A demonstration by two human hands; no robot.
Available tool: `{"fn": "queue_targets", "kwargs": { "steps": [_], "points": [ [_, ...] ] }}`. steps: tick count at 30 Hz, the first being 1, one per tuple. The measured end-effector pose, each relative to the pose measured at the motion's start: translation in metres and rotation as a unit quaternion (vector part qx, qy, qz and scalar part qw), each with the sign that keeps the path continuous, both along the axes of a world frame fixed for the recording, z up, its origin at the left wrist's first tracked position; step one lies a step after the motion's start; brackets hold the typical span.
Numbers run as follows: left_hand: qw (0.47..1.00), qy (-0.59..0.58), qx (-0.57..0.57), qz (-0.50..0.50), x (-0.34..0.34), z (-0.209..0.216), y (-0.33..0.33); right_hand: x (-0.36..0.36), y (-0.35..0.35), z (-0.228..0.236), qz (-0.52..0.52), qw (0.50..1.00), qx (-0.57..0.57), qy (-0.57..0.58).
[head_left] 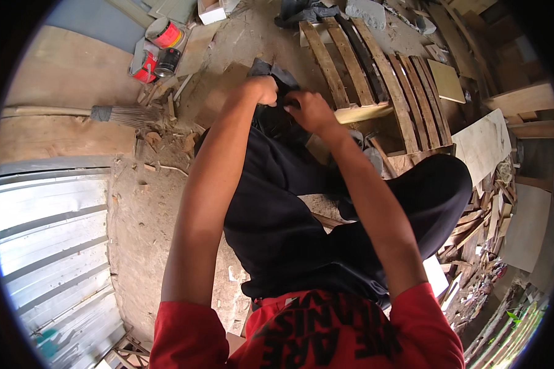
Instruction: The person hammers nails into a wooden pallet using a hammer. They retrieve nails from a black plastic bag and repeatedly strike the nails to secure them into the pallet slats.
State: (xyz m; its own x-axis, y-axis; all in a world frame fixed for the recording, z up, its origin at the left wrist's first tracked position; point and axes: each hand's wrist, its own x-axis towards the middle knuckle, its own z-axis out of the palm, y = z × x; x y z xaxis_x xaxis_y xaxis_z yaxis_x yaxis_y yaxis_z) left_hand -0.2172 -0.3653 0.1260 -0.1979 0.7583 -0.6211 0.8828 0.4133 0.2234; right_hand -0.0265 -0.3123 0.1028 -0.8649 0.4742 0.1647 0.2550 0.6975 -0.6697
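A dark, shiny black plastic bag [273, 123] stands crumpled in front of my bent knee, its greyer upper folds [277, 72] spreading out beyond my hands. My left hand [263, 90] is closed at the left side of the bag's top, gripping the plastic. At the right side, my right hand [309, 111] has its fingers curled in toward the thumb at the bag's edge. The fingertips of both hands are partly hidden, and the bag's contents do not show.
Wooden slats of a pallet [385, 80] lie ahead to the right. Red and black cans [165, 34] stand at the far left, near a stick broom [129, 115]. Scrap wood [483, 224] is heaped at the right, and corrugated metal sheeting [55, 240] lines the left.
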Motion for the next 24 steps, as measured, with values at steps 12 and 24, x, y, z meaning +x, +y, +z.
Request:
{"fn": "queue_targets", "kwargs": {
  "steps": [12,24],
  "points": [
    [0.983,-0.161,-0.064,0.064,-0.037,0.037,0.004,0.010,-0.021,-0.042,-0.044,0.989,-0.091,0.104],
    [0.974,-0.194,0.012,0.119,-0.041,0.037,0.005,0.003,-0.013,-0.052,-0.026,0.971,-0.125,0.201]
  ]
}}
